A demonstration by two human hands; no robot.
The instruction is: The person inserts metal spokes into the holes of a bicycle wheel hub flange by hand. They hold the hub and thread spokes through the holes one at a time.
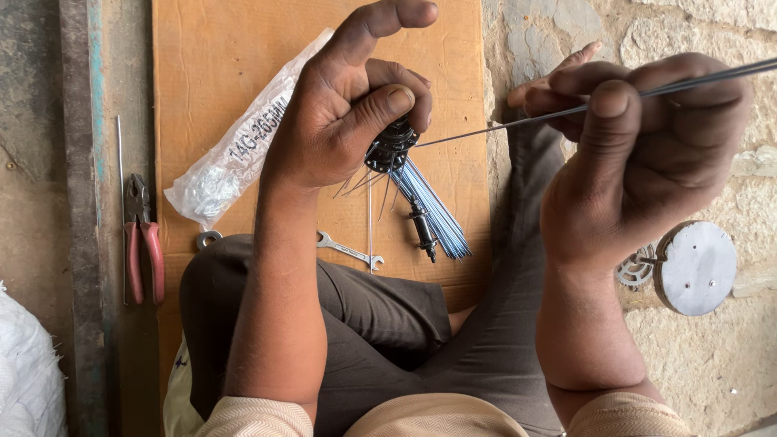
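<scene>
Bare cardboard sheet [218, 48] lies open above; spoke bundle [437, 210], spanner [350, 251] and knees crowd below.

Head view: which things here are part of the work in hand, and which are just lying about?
In hand:
left hand grips black hub
right hand holds thin spoke
spoke bundle under the hub

Lying about:
red-handled pliers
small spanner
plastic bag
round metal disc

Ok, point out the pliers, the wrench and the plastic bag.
pliers [142, 247], head view, on the red handles.
wrench [348, 251], head view, on the middle of its shaft.
plastic bag [235, 142], head view, on its clear middle.
</scene>
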